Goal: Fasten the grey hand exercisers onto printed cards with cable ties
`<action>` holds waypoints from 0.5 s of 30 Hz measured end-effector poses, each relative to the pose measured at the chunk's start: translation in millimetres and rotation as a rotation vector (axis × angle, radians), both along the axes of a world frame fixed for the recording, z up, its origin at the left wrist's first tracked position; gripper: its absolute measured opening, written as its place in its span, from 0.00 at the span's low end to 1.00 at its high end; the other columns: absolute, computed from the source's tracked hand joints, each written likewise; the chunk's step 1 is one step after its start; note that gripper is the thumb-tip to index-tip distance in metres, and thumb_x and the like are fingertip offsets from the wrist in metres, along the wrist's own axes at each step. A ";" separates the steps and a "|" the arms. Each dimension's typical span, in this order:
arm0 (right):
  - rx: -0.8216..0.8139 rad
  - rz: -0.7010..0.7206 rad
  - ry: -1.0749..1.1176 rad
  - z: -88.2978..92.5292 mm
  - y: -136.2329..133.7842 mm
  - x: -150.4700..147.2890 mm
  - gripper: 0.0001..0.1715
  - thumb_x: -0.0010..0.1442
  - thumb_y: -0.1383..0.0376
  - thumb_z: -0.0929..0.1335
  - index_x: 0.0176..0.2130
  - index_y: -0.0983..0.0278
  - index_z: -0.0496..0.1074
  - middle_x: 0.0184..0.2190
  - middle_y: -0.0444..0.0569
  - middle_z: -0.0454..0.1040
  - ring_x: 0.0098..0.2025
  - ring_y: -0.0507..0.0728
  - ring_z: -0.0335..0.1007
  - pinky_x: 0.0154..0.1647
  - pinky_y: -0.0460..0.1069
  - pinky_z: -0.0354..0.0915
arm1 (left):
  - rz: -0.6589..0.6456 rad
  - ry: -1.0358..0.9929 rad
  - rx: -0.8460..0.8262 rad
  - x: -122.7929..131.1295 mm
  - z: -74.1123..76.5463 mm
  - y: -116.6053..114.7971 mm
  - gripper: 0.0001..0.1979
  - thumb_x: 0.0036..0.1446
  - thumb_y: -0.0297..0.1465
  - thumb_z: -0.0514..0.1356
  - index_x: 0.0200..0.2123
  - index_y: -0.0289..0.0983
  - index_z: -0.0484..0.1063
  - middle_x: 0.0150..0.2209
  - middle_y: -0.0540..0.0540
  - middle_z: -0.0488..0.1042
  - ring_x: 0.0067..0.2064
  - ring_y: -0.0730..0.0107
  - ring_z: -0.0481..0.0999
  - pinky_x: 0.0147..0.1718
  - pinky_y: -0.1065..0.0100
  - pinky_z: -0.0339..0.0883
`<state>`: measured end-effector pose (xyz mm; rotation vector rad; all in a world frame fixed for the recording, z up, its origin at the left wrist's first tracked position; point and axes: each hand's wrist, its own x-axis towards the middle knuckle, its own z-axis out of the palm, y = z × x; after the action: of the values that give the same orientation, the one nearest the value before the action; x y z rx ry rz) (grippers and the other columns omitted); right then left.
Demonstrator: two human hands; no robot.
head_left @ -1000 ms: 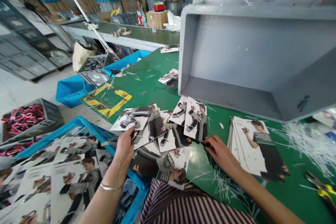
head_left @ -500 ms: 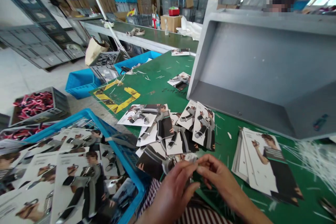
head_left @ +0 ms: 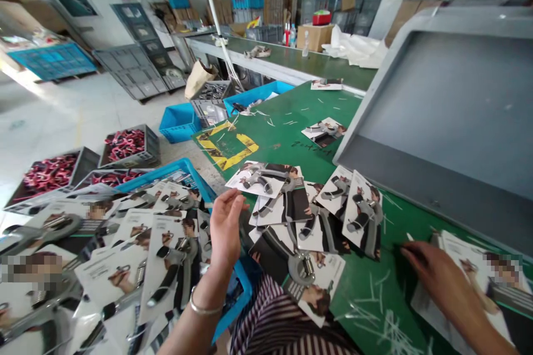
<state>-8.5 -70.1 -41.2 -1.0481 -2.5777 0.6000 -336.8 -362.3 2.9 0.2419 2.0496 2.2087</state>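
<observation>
My left hand [head_left: 227,224] is raised beside the rim of a blue crate [head_left: 189,169], fingers loosely bent and nothing in it. Close by on the green table lie several carded hand grips [head_left: 264,177], each a grey and black spring gripper on a printed card. The nearest carded hand grip [head_left: 302,269] lies by my lap. At the right, my right hand [head_left: 437,277] reaches low over the left edge of a stack of printed cards [head_left: 466,249]. Its fingers are stretched out, their undersides hidden; a small white scrap [head_left: 410,237] shows at the fingertips.
A large grey bin [head_left: 449,94] lies on its side at the back right. More carded hand grips [head_left: 175,255] fill the blue crate. Cut white strips [head_left: 391,333] litter the table. Grey crates of pink and black parts [head_left: 127,147] stand on the floor at left.
My hands were together over the nearest carded hand grip; they have parted. The left moved to the crate side, the right to the card stack. The view has turned left.
</observation>
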 end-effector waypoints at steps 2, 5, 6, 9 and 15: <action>0.189 0.111 -0.062 -5.9 21.9 0.6 0.27 0.61 0.44 0.59 0.37 0.59 0.76 0.38 0.59 0.78 0.41 0.71 0.73 0.42 0.65 0.64 | -0.013 -0.162 -0.029 -25.6 -23.8 -1.3 0.18 0.55 0.41 0.64 0.45 0.35 0.73 0.43 0.45 0.76 0.42 0.69 0.75 0.44 0.68 0.70; 0.405 0.152 -0.013 13.0 7.4 -28.1 0.25 0.65 0.50 0.58 0.48 0.58 0.74 0.51 0.61 0.73 0.53 0.72 0.68 0.50 0.67 0.59 | -0.110 -0.284 -0.056 -46.9 -50.8 -1.0 0.21 0.57 0.46 0.60 0.42 0.34 0.73 0.41 0.43 0.77 0.41 0.67 0.76 0.40 0.68 0.71; 0.402 0.189 0.030 23.9 -7.0 -44.5 0.24 0.65 0.51 0.59 0.52 0.59 0.71 0.53 0.59 0.71 0.55 0.71 0.66 0.53 0.67 0.59 | -0.127 -0.279 -0.073 -52.0 -54.8 -0.1 0.22 0.58 0.48 0.58 0.42 0.34 0.72 0.41 0.42 0.77 0.40 0.66 0.77 0.38 0.67 0.72; 0.320 0.388 0.104 53.4 -59.3 -102.2 0.25 0.66 0.57 0.61 0.60 0.57 0.64 0.58 0.55 0.67 0.59 0.67 0.62 0.60 0.65 0.57 | -0.163 -0.239 -0.162 -66.2 -54.2 5.6 0.20 0.59 0.47 0.57 0.39 0.35 0.72 0.37 0.41 0.77 0.32 0.65 0.76 0.28 0.67 0.70; 0.280 0.654 -0.052 60.5 -119.1 -189.3 0.43 0.58 0.68 0.64 0.69 0.55 0.50 0.69 0.53 0.50 0.66 0.70 0.51 0.62 0.67 0.57 | -0.325 -0.222 -0.115 -75.2 -38.9 24.4 0.12 0.54 0.37 0.61 0.36 0.34 0.73 0.31 0.43 0.77 0.31 0.65 0.77 0.30 0.67 0.68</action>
<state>-197.8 -189.2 19.3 -0.1178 -2.9242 0.3261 -412.0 -337.9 -36.0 0.2822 1.8598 1.8325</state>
